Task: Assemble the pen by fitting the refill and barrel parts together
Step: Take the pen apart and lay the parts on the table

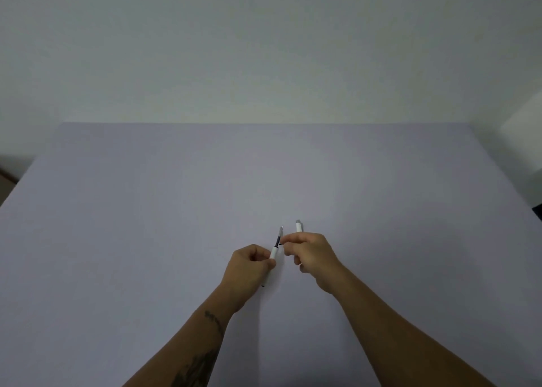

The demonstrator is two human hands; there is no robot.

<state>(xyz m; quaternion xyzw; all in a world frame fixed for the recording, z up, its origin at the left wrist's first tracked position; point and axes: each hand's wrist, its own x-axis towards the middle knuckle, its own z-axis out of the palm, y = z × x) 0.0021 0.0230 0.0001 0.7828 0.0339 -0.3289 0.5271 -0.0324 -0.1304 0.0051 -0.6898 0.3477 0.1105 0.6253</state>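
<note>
1. While the worktop (146, 240) lies bare at left, the left hand (249, 272) is closed round the white barrel (273, 252), held just above it.
2. Sticking out of the barrel, the thin refill (279, 235) looks light, slightly bendy; best pinched low, near the barrel mouth.
3. Pinching at the refill, the right hand (313, 257) also holds a second white part (299, 226), likely slippery.

Single head-worn wide-angle view, looking forward and down from above the near edge of a table (117, 210). Tabletop fills lower two-thirds of frame; wall (264, 49) across the top. Forearms enter from bottom centre, close to the lens. No second view.
</note>
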